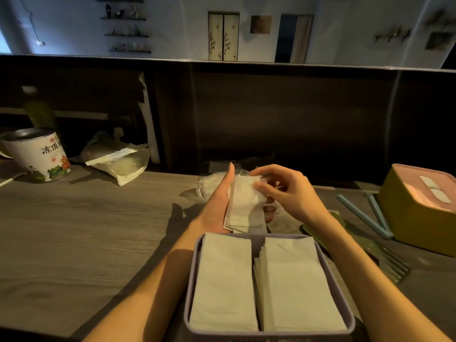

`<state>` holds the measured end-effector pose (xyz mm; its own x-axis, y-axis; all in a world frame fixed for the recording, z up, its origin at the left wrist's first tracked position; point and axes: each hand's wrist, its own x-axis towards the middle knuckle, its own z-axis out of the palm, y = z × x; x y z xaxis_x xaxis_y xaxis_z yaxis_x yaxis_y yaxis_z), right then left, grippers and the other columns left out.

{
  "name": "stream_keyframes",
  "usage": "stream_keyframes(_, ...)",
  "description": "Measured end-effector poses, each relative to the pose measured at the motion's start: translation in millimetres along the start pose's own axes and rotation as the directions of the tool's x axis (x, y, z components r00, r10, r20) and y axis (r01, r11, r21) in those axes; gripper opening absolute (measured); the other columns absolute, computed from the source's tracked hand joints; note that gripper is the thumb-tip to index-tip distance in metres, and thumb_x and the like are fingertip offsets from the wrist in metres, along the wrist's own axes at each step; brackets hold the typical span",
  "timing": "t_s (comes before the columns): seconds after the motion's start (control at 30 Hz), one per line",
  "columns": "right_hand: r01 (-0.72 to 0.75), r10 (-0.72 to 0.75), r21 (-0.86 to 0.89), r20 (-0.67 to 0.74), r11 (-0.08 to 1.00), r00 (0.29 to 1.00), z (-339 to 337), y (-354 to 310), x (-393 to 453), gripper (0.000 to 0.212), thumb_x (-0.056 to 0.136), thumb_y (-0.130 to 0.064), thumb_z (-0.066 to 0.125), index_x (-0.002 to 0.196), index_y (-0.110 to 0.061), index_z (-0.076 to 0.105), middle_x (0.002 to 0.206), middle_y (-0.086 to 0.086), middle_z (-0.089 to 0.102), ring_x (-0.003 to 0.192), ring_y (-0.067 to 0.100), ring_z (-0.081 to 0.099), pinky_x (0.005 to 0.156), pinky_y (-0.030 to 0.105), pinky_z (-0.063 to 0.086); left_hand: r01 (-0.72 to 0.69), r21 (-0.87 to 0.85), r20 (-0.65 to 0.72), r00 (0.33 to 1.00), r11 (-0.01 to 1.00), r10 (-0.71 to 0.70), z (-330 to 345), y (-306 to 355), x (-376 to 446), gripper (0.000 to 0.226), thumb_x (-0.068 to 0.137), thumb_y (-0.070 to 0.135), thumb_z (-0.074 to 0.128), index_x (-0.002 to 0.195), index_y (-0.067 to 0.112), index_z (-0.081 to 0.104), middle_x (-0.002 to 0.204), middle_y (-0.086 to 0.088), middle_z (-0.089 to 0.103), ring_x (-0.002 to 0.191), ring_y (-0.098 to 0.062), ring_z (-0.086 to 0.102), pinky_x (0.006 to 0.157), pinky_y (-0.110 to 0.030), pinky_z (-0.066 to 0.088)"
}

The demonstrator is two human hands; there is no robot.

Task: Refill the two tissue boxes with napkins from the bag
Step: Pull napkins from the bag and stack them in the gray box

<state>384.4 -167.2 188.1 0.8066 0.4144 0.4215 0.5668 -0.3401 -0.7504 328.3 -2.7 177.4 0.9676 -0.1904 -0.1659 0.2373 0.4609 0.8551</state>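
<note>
An open lavender tissue box sits at the near edge of the table with two stacks of white napkins side by side inside. Just beyond it my left hand holds a small stack of folded napkins upright. My right hand pinches the top corner of that stack. A clear plastic napkin bag lies on the table behind my hands. The second box, yellow with a pink slotted lid, stands closed at the right.
A printed tea tin and a sealed pouch sit at the far left. Blue tongs and green forks lie between the two boxes. A dark partition wall runs along the table's far side.
</note>
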Motion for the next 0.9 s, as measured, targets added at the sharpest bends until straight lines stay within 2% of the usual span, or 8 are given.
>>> stream_keyframes(0.1,-0.009,0.009,0.017,0.028,1.000,1.000,-0.5,4.0,1.5,0.023,0.095,-0.029,0.068,0.119,-0.031,0.071,0.099,-0.016,0.069,0.091,-0.002,0.066,0.071,0.017,0.059,0.027,-0.008,0.054,0.998,1.000,-0.027,-4.1,0.1,1.5,0.073,0.095,0.072,0.024,0.129,0.018,0.060,0.117,-0.015,0.072,0.102,-0.030,0.072,0.083,-0.043,0.061)
stream_keyframes(0.3,-0.002,-0.004,-0.136,-0.045,0.991,0.999,2.1,10.1,4.2,0.027,0.094,-0.042,0.068,0.120,-0.034,0.067,0.105,-0.028,0.060,0.095,-0.005,0.061,0.070,0.013,0.055,0.033,0.132,0.027,0.999,0.991,-0.036,-6.7,1.3,6.4,0.068,0.096,0.070,0.023,0.123,0.021,0.061,0.106,-0.010,0.076,0.094,-0.023,0.075,0.078,-0.037,0.061)
stream_keyframes(0.4,-0.038,0.045,-0.085,0.093,0.996,0.995,-2.8,6.1,3.6,0.049,0.087,-0.049,0.072,0.133,-0.040,0.058,0.109,-0.030,0.055,0.099,-0.004,0.059,0.066,0.013,0.057,0.072,0.158,0.034,0.996,0.985,-0.078,-10.3,0.9,9.0,0.079,0.089,0.079,0.030,0.134,0.020,0.058,0.122,-0.016,0.070,0.109,-0.031,0.069,0.093,-0.044,0.055)
stream_keyframes(0.5,-0.084,0.097,-0.070,0.208,0.994,0.973,-5.6,4.4,1.1,0.051,0.088,-0.042,0.076,0.134,-0.041,0.056,0.107,-0.026,0.056,0.097,-0.001,0.061,0.062,0.011,0.055,0.091,0.199,0.071,0.992,0.976,-0.106,-12.1,5.2,3.3,0.073,0.089,0.076,0.042,0.133,0.021,0.060,0.121,-0.016,0.070,0.109,-0.031,0.068,0.091,-0.044,0.055)
stream_keyframes(0.6,-0.091,0.088,0.020,0.104,0.996,0.991,-4.5,11.5,2.2,0.041,0.091,-0.037,0.074,0.130,-0.031,0.062,0.112,-0.018,0.066,0.104,0.004,0.066,0.080,0.024,0.060,-0.063,0.354,-0.044,0.995,0.933,0.084,-25.9,8.4,4.2,0.058,0.084,0.049,0.072,0.134,0.023,0.058,0.121,-0.006,0.071,0.112,-0.024,0.067,0.088,-0.038,0.058)
stream_keyframes(0.73,-0.105,0.105,0.001,0.082,0.994,0.991,4.1,23.8,1.6,0.036,0.094,-0.030,0.072,0.127,-0.023,0.061,0.113,-0.011,0.065,0.105,0.007,0.065,0.084,0.025,0.060,-0.235,0.625,-0.173,0.888,0.744,0.426,-40.6,6.5,9.1,0.040,0.086,0.022,0.076,0.123,0.026,0.061,0.117,0.003,0.069,0.110,-0.013,0.066,0.083,-0.029,0.059)
stream_keyframes(0.83,0.039,-0.033,-0.083,0.068,0.996,0.997,14.9,28.5,-1.7,0.055,0.092,-0.019,0.074,0.140,-0.030,0.050,0.127,-0.011,0.057,0.111,0.007,0.059,0.081,0.011,0.052,-0.190,0.785,-0.142,0.871,0.590,0.470,-48.9,-1.1,14.1,0.043,0.089,0.025,0.074,0.129,0.027,0.059,0.126,0.006,0.064,0.118,-0.012,0.061,0.093,-0.036,0.057)
stream_keyframes(0.9,0.139,-0.126,-0.144,0.099,0.980,0.987,20.0,30.6,-2.4,0.071,0.091,-0.017,0.074,0.149,-0.035,0.038,0.138,-0.014,0.050,0.117,0.001,0.051,0.088,0.005,0.042,-0.121,0.804,-0.189,0.876,0.582,0.443,-49.1,-6.7,16.3,0.056,0.091,0.033,0.071,0.143,0.025,0.050,0.141,0.005,0.055,0.130,-0.017,0.053,0.101,-0.039,0.051)
